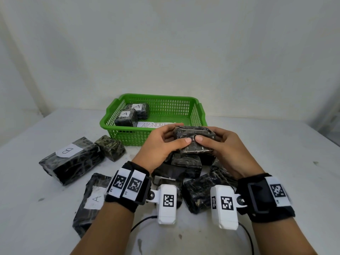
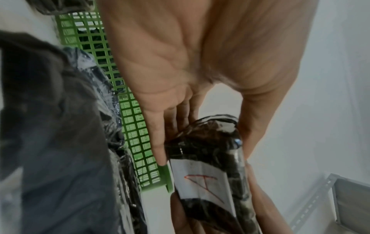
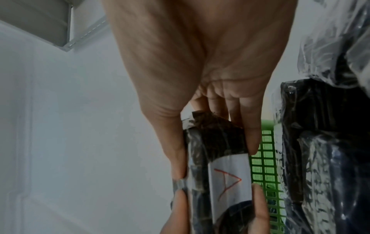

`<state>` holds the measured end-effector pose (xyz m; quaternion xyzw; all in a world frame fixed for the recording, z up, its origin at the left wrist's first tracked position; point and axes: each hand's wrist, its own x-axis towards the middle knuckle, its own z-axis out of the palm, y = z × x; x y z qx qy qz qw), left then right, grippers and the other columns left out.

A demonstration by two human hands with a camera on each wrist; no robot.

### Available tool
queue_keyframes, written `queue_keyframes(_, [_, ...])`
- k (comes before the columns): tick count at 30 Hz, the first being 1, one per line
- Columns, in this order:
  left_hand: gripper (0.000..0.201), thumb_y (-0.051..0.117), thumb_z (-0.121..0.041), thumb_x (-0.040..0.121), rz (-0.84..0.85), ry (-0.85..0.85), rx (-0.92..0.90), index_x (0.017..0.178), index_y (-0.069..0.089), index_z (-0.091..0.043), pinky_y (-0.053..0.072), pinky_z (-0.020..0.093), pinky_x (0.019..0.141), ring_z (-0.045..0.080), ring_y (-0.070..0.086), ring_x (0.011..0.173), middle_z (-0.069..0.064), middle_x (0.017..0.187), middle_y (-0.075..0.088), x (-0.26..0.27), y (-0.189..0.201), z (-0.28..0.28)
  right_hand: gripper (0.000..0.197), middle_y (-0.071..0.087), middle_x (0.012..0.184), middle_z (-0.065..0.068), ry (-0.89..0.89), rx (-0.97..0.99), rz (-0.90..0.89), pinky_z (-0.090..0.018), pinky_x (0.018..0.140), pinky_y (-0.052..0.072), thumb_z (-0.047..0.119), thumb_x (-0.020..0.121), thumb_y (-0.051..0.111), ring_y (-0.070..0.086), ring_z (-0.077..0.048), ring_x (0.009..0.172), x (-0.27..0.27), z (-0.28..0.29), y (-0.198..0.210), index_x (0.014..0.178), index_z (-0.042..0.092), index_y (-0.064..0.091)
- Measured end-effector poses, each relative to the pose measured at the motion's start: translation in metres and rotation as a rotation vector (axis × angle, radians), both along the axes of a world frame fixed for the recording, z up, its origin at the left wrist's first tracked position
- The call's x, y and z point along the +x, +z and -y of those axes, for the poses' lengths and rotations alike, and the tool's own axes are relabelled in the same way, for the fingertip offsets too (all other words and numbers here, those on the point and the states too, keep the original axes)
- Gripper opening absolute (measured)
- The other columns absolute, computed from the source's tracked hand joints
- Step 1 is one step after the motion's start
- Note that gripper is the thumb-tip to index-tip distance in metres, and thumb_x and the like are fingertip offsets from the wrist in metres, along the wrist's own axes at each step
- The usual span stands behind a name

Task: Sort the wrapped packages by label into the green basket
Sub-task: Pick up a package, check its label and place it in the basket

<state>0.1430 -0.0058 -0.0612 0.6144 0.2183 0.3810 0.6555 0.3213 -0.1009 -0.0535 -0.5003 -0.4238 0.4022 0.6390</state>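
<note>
Both hands hold one dark wrapped package (image 1: 195, 139) in the air just in front of the green basket (image 1: 197, 115). My left hand (image 1: 165, 142) grips its left end, my right hand (image 1: 217, 144) its right end, thumbs meeting on the near face. Its white label with a red A (image 2: 202, 182) faces down and shows only in the wrist views (image 3: 230, 183). In the basket's left part lie two packages labelled A (image 1: 127, 117) (image 1: 138, 109) and a paper strip reading ABNORM... (image 1: 155, 124).
More wrapped packages are piled under my hands (image 1: 187, 164) and near my wrists (image 1: 202, 192). On the left of the white table lie a long package labelled B (image 1: 70, 161), a small unlabelled one (image 1: 110, 147) and one labelled A (image 1: 92, 201). A black cable (image 1: 246, 234) runs near the front edge.
</note>
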Motion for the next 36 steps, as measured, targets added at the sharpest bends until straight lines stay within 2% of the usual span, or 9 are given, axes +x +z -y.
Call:
queue_keyframes(5, [0.072, 0.086, -0.024, 0.061, 0.025, 0.005, -0.025, 0.128, 0.063, -0.012, 0.051, 0.041, 0.103, 0.025, 0.067, 0.118, 0.010, 0.122, 0.072, -0.002, -0.001, -0.002, 0.058, 0.078, 0.117, -0.015, 0.052, -0.017, 0.059, -0.044, 0.104, 0.054, 0.009, 0.068, 0.090, 0.074, -0.032, 0.113, 0.004, 0.002, -0.001, 0.122, 0.005, 0.072])
queue_keyframes(10, [0.061, 0.087, -0.012, 0.068, -0.030, 0.024, 0.026, 0.125, 0.064, -0.010, 0.055, 0.033, 0.097, 0.026, 0.068, 0.117, 0.008, 0.120, 0.073, -0.003, 0.000, -0.002, 0.057, 0.078, 0.118, -0.014, 0.039, 0.000, 0.059, -0.046, 0.105, 0.054, 0.009, 0.070, 0.090, 0.073, -0.030, 0.114, 0.003, 0.000, -0.003, 0.123, 0.004, 0.071])
queue_keyframes(15, [0.065, 0.086, -0.002, 0.072, -0.034, 0.038, 0.095, 0.131, 0.061, -0.014, 0.052, 0.040, 0.104, 0.020, 0.067, 0.118, 0.007, 0.125, 0.071, -0.005, 0.003, 0.000, 0.066, 0.076, 0.124, -0.012, 0.034, 0.025, 0.055, -0.046, 0.107, 0.053, 0.011, 0.070, 0.089, 0.072, -0.028, 0.118, 0.004, -0.001, -0.003, 0.131, 0.006, 0.067])
queue_keyframes(17, [0.066, 0.084, 0.005, 0.071, -0.031, 0.082, 0.155, 0.131, 0.061, -0.014, 0.052, 0.041, 0.105, 0.019, 0.067, 0.118, 0.005, 0.125, 0.071, -0.007, 0.003, -0.001, 0.068, 0.075, 0.127, -0.009, 0.041, 0.012, 0.050, -0.042, 0.103, 0.056, 0.009, 0.070, 0.091, 0.072, -0.026, 0.118, 0.004, -0.001, -0.003, 0.133, 0.009, 0.067])
queue_keyframes(22, [0.073, 0.082, 0.016, 0.067, -0.011, 0.023, 0.210, 0.129, 0.059, -0.014, 0.053, 0.038, 0.101, 0.022, 0.061, 0.125, 0.007, 0.129, 0.066, -0.006, 0.003, 0.001, 0.048, 0.079, 0.116, -0.010, 0.109, -0.119, -0.041, -0.031, 0.087, 0.061, 0.034, 0.081, 0.078, 0.075, -0.021, 0.105, 0.000, 0.002, 0.004, 0.120, 0.006, 0.071])
queue_keyframes(26, [0.073, 0.086, -0.003, 0.070, -0.039, -0.084, 0.170, 0.135, 0.056, -0.016, 0.053, 0.039, 0.103, 0.021, 0.060, 0.127, 0.008, 0.133, 0.064, -0.004, 0.004, 0.006, 0.027, 0.080, 0.102, -0.017, 0.027, -0.072, -0.102, -0.027, 0.069, 0.062, 0.010, 0.089, 0.072, 0.078, -0.023, 0.087, 0.000, 0.003, 0.005, 0.113, -0.001, 0.073])
queue_keyframes(29, [0.057, 0.081, -0.024, 0.077, -0.072, -0.037, 0.064, 0.130, 0.063, -0.013, 0.051, 0.047, 0.104, 0.027, 0.067, 0.118, 0.009, 0.125, 0.071, -0.001, 0.005, 0.008, 0.032, 0.080, 0.105, -0.018, -0.010, -0.057, -0.021, -0.032, 0.076, 0.064, 0.002, 0.085, 0.076, 0.079, -0.026, 0.091, 0.002, 0.004, 0.002, 0.117, 0.000, 0.073])
queue_keyframes(32, [0.035, 0.075, -0.007, 0.086, -0.155, 0.064, 0.115, 0.120, 0.070, -0.011, 0.054, 0.045, 0.101, 0.023, 0.072, 0.106, 0.010, 0.113, 0.075, 0.001, 0.002, 0.005, 0.035, 0.081, 0.102, -0.016, -0.023, -0.063, 0.044, -0.034, 0.079, 0.065, 0.004, 0.081, 0.081, 0.079, -0.028, 0.091, 0.002, 0.003, 0.002, 0.115, 0.002, 0.074])
queue_keyframes(36, [0.034, 0.073, -0.004, 0.088, -0.200, 0.014, 0.150, 0.122, 0.069, -0.009, 0.055, 0.031, 0.093, 0.018, 0.073, 0.101, 0.010, 0.112, 0.076, -0.002, 0.003, 0.005, 0.052, 0.081, 0.102, -0.017, -0.032, -0.060, 0.080, -0.040, 0.088, 0.063, 0.019, 0.066, 0.087, 0.078, -0.033, 0.096, 0.000, 0.002, 0.002, 0.113, 0.002, 0.075])
